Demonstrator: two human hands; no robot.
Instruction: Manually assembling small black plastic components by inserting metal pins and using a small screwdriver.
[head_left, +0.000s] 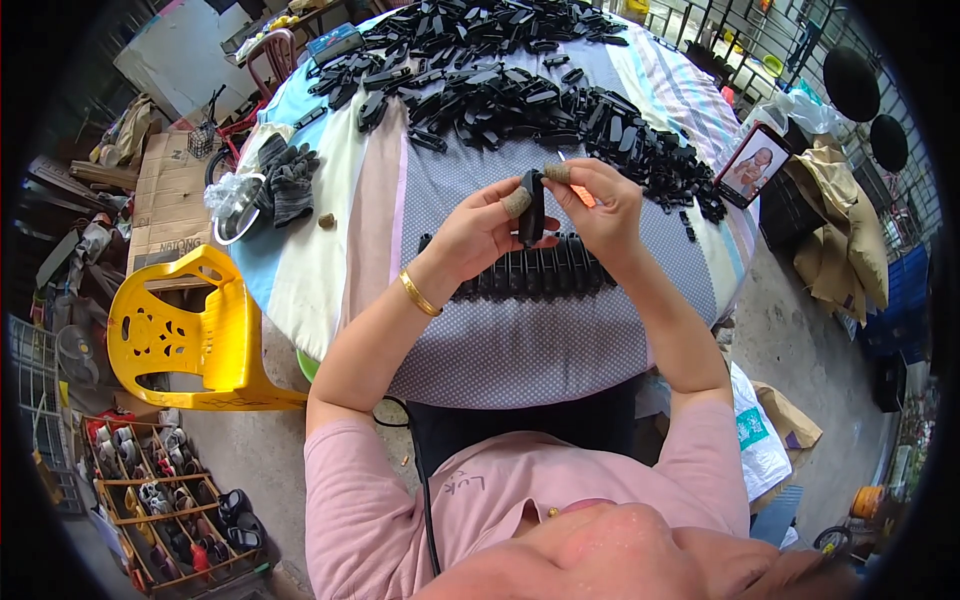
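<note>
Holding a small black plastic part (532, 207) upright between them, the left hand (480, 232) and right hand (600, 205) meet above the table (520, 350); each grip is narrow, pinched on the part with fingertips in tan finger covers (517, 202). Just below the hands a neat row of black parts (530, 272) lies on the dotted cloth. A big heap of black parts (520, 80) spreads farther back, grey gloves (290, 180) lie to the left, and a yellow plastic chair (190, 335) stands beside the table
</note>
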